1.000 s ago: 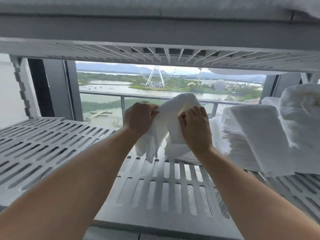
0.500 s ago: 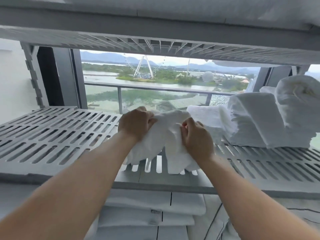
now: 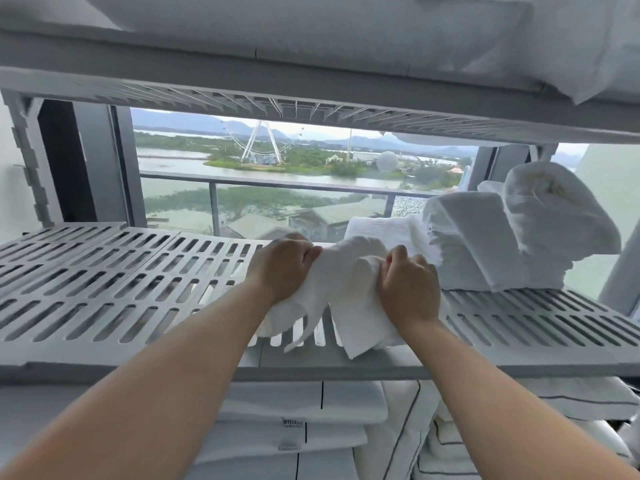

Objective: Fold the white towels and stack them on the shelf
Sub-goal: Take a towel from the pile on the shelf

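Both grips are closed tight: left hand and right hand clutch one bunched white towel over the slatted shelf.

Grey slotted shelf ran level under my fingers. White towel, crumpled, lay on the slats directly beneath them, one corner reaching the front edge. Flat folded towel sat just beyond them. Stack of folded towels stood near, to their right, at the back.
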Demonstrator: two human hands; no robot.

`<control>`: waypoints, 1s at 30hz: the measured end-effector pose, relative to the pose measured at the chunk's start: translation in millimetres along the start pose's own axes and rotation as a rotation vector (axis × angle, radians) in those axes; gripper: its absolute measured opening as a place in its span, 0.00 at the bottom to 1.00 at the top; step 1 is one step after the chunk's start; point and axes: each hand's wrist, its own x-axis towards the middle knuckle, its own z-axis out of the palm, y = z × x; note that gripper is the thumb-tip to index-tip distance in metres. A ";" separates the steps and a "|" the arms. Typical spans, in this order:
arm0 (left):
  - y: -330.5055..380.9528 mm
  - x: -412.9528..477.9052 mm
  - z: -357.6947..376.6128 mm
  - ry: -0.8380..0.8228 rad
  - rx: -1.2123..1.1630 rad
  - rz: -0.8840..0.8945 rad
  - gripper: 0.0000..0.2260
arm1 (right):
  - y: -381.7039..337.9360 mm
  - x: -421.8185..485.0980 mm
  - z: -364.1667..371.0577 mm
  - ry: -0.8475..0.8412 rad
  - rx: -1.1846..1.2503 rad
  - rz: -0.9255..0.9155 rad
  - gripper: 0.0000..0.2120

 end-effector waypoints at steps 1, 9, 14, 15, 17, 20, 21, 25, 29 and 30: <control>3.3 2.4 2.9 -0.073 0.031 -0.012 0.19 | 5.8 0.0 -0.9 -0.009 -0.001 0.007 0.09; 42.5 27.6 29.9 -0.210 0.132 -0.071 0.20 | 42.0 -10.5 -2.8 -0.116 0.059 -0.004 0.10; 78.9 47.9 50.3 -0.152 0.145 -0.014 0.17 | 75.0 10.5 -5.1 -0.038 0.085 -0.011 0.06; 87.2 54.4 54.4 -0.134 0.153 -0.005 0.16 | 84.6 17.0 -5.1 -0.024 0.083 -0.005 0.05; 104.4 69.5 63.9 -0.106 0.167 0.011 0.15 | 106.4 31.1 -4.0 -0.004 0.069 0.005 0.06; 129.9 95.5 83.8 -0.070 0.171 0.014 0.15 | 143.8 54.1 0.1 0.007 0.021 0.005 0.08; 138.3 105.0 92.0 -0.057 0.166 0.006 0.16 | 157.0 62.6 2.0 0.014 0.001 0.001 0.09; 177.2 147.7 130.9 -0.018 0.148 -0.046 0.19 | 210.1 96.9 10.2 0.061 -0.003 -0.026 0.11; 210.7 187.5 163.0 0.046 0.139 -0.141 0.21 | 244.7 123.9 20.8 0.088 0.011 -0.059 0.15; 216.6 195.7 169.4 0.049 0.148 -0.166 0.21 | 249.1 129.3 23.8 0.071 0.013 -0.060 0.18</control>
